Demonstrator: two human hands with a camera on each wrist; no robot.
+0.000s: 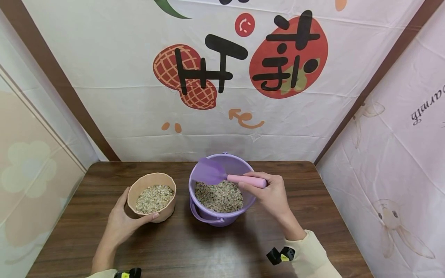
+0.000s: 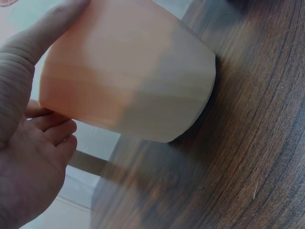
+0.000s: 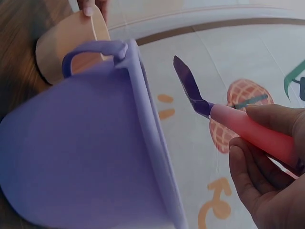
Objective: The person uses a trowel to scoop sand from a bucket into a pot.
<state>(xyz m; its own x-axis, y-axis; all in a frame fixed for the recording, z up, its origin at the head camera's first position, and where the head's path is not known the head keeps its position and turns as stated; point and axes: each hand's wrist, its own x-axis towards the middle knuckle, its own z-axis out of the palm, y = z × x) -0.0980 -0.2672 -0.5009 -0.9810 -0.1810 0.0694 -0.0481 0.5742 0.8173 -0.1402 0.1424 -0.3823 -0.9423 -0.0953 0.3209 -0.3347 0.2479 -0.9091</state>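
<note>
My right hand (image 1: 269,193) grips the pink handle of a toy shovel (image 1: 247,180), whose purple blade is over the mouth of a purple bucket (image 1: 222,221). Coarse grey-beige grit (image 1: 220,197) lies inside the bucket. In the right wrist view the shovel (image 3: 252,129) is seen side-on above the bucket's rim. My left hand (image 1: 121,220) holds a peach, faceted pot (image 1: 167,210) by its side, thumb at the front and fingers round the far left. Similar grit (image 1: 154,199) is in that pot. The left wrist view shows the pot (image 2: 128,71) close up, slightly above or on the table.
Both containers are on a dark wooden table (image 1: 222,255), pot left and bucket centre. The bucket's handle (image 1: 205,220) hangs down at its front. A printed cloth wall (image 1: 222,127) rises behind the table, with more cloth at both sides.
</note>
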